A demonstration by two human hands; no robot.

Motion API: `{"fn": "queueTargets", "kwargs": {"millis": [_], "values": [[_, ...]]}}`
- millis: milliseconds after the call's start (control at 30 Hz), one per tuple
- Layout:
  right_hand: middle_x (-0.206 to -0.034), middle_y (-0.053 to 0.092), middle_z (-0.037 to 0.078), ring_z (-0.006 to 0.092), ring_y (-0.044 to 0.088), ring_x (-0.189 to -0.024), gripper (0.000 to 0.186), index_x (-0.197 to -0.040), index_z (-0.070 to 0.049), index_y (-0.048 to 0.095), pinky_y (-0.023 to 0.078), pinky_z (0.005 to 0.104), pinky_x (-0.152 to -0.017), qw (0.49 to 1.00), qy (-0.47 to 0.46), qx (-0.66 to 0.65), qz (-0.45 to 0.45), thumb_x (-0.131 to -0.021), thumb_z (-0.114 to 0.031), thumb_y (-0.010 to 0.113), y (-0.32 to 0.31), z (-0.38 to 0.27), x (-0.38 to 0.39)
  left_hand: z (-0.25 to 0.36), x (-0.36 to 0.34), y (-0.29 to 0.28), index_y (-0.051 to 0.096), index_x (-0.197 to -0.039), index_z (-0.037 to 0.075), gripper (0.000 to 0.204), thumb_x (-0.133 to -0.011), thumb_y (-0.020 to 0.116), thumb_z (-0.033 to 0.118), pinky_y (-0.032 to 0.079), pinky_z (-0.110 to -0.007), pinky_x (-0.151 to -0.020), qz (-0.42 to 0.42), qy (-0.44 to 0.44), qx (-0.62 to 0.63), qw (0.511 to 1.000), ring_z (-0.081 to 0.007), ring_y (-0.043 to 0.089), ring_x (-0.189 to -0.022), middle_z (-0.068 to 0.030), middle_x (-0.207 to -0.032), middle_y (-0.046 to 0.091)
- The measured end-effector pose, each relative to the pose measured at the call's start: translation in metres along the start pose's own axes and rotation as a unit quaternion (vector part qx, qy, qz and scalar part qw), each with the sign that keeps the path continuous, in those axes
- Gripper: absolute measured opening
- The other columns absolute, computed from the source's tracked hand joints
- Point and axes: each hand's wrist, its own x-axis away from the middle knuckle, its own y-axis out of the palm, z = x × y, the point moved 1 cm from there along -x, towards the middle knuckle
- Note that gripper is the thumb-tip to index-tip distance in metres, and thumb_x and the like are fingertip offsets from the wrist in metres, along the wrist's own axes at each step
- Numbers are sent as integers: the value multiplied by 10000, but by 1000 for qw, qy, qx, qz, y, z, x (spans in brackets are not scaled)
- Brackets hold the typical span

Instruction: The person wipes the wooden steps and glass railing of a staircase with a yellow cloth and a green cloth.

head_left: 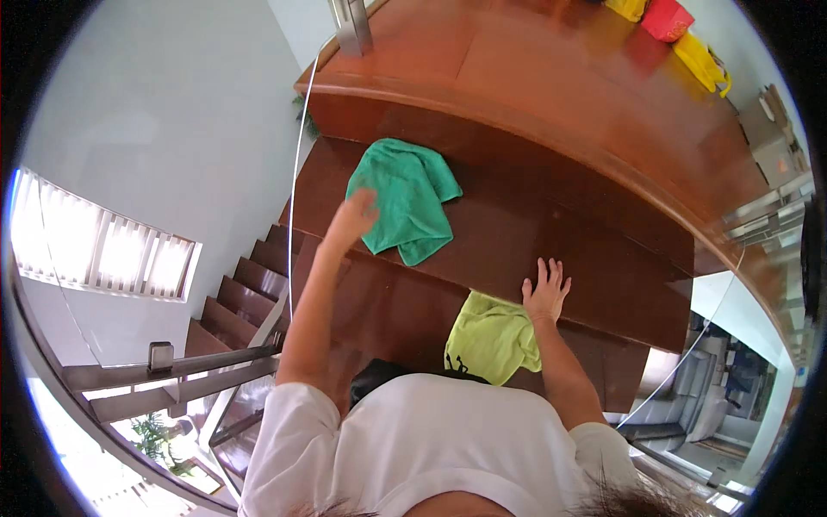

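A rumpled green cloth is spread on the wooden stair tread ahead of me. Over its left edge is my left hand, its fingers smeared by motion, so whether it grips the cloth cannot be made out. To the right, my right hand rests flat near the front edge of the same tread, fingers spread and holding nothing. Just below that hand, a yellow-green cloth lies on the lower step, its near end hidden behind my shirt.
A glossy wooden landing rises beyond the tread, with red and yellow bags at its far right. Glass panels border both sides. More stairs descend at left beside a metal railing. A living area shows below right.
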Motion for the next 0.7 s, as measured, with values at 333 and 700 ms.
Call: {"fn": "queueTargets", "kwargs": {"millis": [333, 700], "values": [[-1476, 290, 123, 315, 187, -1414, 589, -1431, -149, 336, 155, 587, -1120, 1000, -11, -9, -5, -921, -425, 445, -2, -9, -5, 44, 86, -31, 610, -1023, -3, 191, -833, 598, 18, 507, -338, -703, 31, -14, 2, 999, -226, 636, -765, -119, -839, 650], [-1477, 288, 115, 301, 174, -1415, 593, -1437, -148, 309, 150, 591, -1123, 999, -10, -27, -38, -938, -450, 414, -1, -7, 15, 213, 107, -118, 609, -1018, 2, 153, -867, 589, 22, 481, -278, -739, 206, 140, -30, 968, -168, 593, -817, -81, -915, 601]]}}
